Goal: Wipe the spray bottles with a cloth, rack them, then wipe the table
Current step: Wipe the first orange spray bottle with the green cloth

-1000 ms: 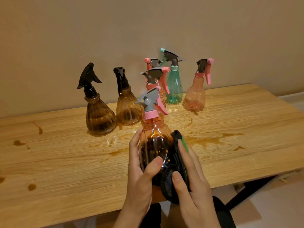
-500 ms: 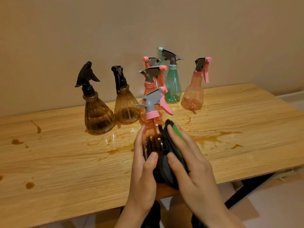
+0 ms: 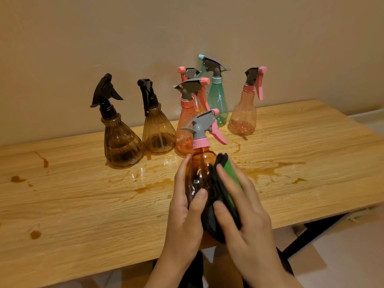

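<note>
Here, the left hand point(image 3: 185, 213) grips an upright amber bottle point(image 3: 197, 173) above the table point(image 3: 83, 204) edge, while the right hand point(image 3: 243, 213) presses a dark cloth point(image 3: 220, 196) against its right side.

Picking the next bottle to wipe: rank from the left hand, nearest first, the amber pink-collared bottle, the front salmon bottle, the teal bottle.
1. Amber plastic spray bottle: gripped in the left hand.
2. Salmon plastic spray bottle: just behind.
3. Teal plastic spray bottle: by the wall.
</note>
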The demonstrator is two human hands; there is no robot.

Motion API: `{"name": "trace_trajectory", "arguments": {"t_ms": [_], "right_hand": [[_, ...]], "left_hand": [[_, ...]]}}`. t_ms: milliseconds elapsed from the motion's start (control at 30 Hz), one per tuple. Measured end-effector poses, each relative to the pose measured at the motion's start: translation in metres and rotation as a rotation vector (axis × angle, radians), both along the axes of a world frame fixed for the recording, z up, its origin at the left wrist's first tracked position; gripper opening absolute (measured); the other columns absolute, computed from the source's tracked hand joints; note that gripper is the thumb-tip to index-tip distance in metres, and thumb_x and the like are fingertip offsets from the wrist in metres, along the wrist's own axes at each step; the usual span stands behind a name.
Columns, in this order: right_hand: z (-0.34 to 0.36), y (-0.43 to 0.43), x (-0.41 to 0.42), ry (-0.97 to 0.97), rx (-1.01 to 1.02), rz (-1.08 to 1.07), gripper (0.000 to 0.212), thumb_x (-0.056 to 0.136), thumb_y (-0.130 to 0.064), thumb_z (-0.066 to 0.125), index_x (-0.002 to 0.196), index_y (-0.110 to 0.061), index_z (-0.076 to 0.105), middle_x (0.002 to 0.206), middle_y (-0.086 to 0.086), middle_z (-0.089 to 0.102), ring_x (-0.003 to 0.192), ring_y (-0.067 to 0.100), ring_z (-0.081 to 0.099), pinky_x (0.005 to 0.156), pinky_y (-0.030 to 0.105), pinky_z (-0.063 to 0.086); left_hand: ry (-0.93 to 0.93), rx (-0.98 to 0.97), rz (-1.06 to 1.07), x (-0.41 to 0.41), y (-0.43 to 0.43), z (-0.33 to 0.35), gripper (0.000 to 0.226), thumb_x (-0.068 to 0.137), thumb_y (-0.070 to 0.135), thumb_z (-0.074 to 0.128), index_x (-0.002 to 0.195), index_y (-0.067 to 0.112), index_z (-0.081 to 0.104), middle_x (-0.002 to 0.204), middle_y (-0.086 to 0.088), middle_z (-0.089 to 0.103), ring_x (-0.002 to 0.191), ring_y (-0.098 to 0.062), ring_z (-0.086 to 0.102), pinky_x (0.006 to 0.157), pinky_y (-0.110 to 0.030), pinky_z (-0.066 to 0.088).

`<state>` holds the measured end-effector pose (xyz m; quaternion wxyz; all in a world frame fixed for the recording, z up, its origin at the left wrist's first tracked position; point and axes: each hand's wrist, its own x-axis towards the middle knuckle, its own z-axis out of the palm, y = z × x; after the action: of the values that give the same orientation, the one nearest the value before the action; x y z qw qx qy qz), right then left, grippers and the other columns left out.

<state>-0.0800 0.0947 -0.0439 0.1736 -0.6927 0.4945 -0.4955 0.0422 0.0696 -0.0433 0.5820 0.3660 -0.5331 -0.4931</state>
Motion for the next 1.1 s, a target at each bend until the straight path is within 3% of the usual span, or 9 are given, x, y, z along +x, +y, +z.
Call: {"name": "trace_trajectory", "arguments": {"t_ms": [133,233,300,400,500,600,667,933,1100], "right_hand": [[0.017,-0.02,-0.008,-0.166,0.104,0.084,0.046,0.105,-0.045,0.048,0.149,-0.055,0.038,0.151,-0.031,0.04,0.141,-0.009,0.036,0.11,0.013,0.037],[0.012,-0.01,-0.008,-0.126,0.094,0.1,0.051,0.104,-0.044,0.045,0.151,-0.057,0.032,0.157,-0.032,0.031,0.146,-0.011,0.026,0.111,0.005,0.028],[-0.002,0.005,-0.004,-0.049,0.047,0.046,0.051,0.106,-0.044,0.043,0.154,-0.053,0.028,0.164,-0.025,0.024,0.149,-0.007,0.021,0.11,0.002,0.021],[-0.021,0.02,0.0,-0.007,0.032,0.012,0.053,0.104,-0.052,0.039,0.156,-0.048,0.028,0.168,-0.017,0.019,0.152,-0.001,0.019,0.111,0.003,0.02],[-0.01,0.009,-0.001,-0.071,0.07,0.004,0.052,0.102,-0.053,0.042,0.153,-0.055,0.029,0.164,-0.025,0.023,0.149,-0.007,0.02,0.108,0.0,0.022],[0.011,-0.012,-0.009,-0.164,0.076,0.06,0.047,0.105,-0.044,0.047,0.15,-0.054,0.038,0.154,-0.03,0.038,0.144,-0.009,0.032,0.108,0.006,0.03],[0.019,-0.021,-0.011,-0.164,0.084,0.105,0.046,0.106,-0.038,0.047,0.15,-0.049,0.04,0.152,-0.029,0.042,0.142,-0.009,0.035,0.11,0.01,0.033],[-0.025,0.018,-0.009,0.166,-0.113,0.079,0.048,0.109,-0.043,0.036,0.156,-0.037,0.036,0.17,-0.002,0.017,0.156,0.023,0.02,0.122,0.028,0.024],[-0.006,0.0,-0.003,0.032,-0.031,0.026,0.047,0.108,-0.045,0.035,0.155,-0.039,0.035,0.167,-0.012,0.024,0.153,0.007,0.024,0.118,0.018,0.028]], "left_hand": [[-0.07,-0.024,0.016,-0.002,0.001,0.001,0.065,0.087,0.052,0.061,0.149,0.048,0.04,0.143,0.028,0.054,0.135,-0.004,0.055,0.104,-0.019,0.048],[-0.094,-0.052,0.057,-0.001,0.001,0.0,0.065,0.086,0.054,0.063,0.147,0.046,0.043,0.144,0.027,0.053,0.136,-0.002,0.052,0.106,-0.019,0.046],[-0.058,-0.038,0.055,0.001,0.0,-0.001,0.062,0.087,0.053,0.064,0.145,0.047,0.046,0.146,0.019,0.056,0.136,-0.008,0.055,0.107,-0.027,0.049],[-0.02,-0.013,0.058,0.002,-0.001,-0.002,0.06,0.086,0.053,0.064,0.144,0.051,0.046,0.144,0.016,0.058,0.133,-0.012,0.058,0.103,-0.028,0.051],[-0.039,-0.007,0.012,0.001,0.0,-0.004,0.061,0.088,0.052,0.062,0.146,0.05,0.045,0.146,0.016,0.057,0.135,-0.011,0.057,0.106,-0.029,0.05],[-0.089,-0.029,-0.022,0.001,0.0,-0.004,0.059,0.091,0.049,0.059,0.147,0.048,0.044,0.145,0.022,0.056,0.135,-0.006,0.055,0.107,-0.026,0.048],[-0.094,-0.023,-0.021,0.002,-0.001,-0.005,0.058,0.091,0.051,0.058,0.147,0.049,0.044,0.149,0.018,0.053,0.139,-0.01,0.052,0.113,-0.033,0.046],[0.043,0.027,0.022,0.005,-0.001,-0.003,0.053,0.088,0.05,0.062,0.14,0.048,0.053,0.143,0.003,0.062,0.132,-0.023,0.06,0.109,-0.047,0.047],[0.018,0.01,0.014,0.003,-0.002,-0.002,0.05,0.087,0.048,0.062,0.137,0.048,0.054,0.137,0.009,0.065,0.13,-0.017,0.062,0.106,-0.035,0.052]]}}
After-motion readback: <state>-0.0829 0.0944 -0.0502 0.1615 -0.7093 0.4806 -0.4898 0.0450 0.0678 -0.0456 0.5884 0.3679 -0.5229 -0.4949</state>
